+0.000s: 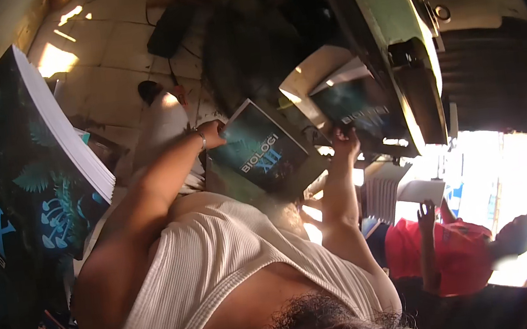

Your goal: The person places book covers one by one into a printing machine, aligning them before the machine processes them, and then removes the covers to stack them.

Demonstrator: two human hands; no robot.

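A dark-covered book (261, 145) with teal artwork lies tilted in front of me on a green metal surface (226, 182). My left hand (210, 134), with a bracelet at the wrist, grips this book by its left edge. To the right, my right hand (346, 142) has its fingers curled at the lower edge of a second dark book (354, 97). That book sits beside a curved pale guard (314, 69) of the machine. The right fingertips are partly hidden in shadow.
A tall pile of similar dark books (21, 174) rises close on my left. A large green machine part (384, 24) overhangs the right side. Further right, a person in a red shirt (445, 251) handles white paper (421, 192). Beyond is a tiled floor (106, 65).
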